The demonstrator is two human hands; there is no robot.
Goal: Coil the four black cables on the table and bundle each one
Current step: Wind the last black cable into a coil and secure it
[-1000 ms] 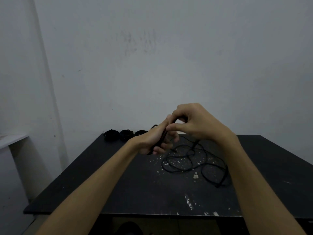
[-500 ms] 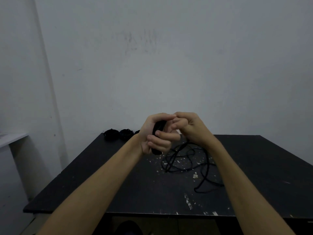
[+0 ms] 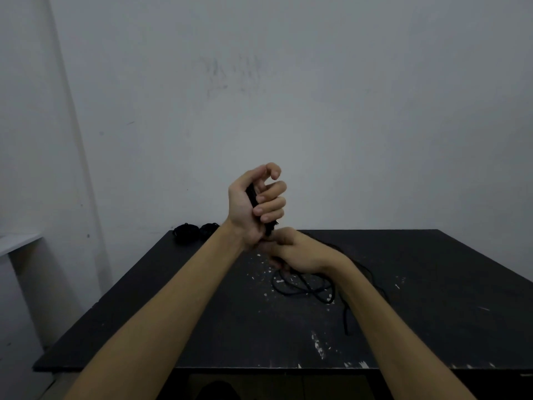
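Note:
My left hand (image 3: 256,206) is raised above the black table (image 3: 173,327), fingers curled round a narrow coil of black cable (image 3: 251,194). Just below it, my right hand (image 3: 294,249) holds the same cable where it leaves the coil. The loose remainder of the cable (image 3: 305,287) lies in loops on the table under my right wrist, and a tail (image 3: 346,319) runs toward the front edge. Two bundled black cables (image 3: 186,230) (image 3: 209,228) sit at the far left corner; my left forearm hides whatever lies to their right.
A pale wall stands right behind the table. A white ledge (image 3: 17,242) juts in at the left. White paint chips mark the tabletop near the loose loops and at the front edge.
My left hand has risen with the coil, and my right hand has dropped below it. The loose loops on the table have shrunk and shifted.

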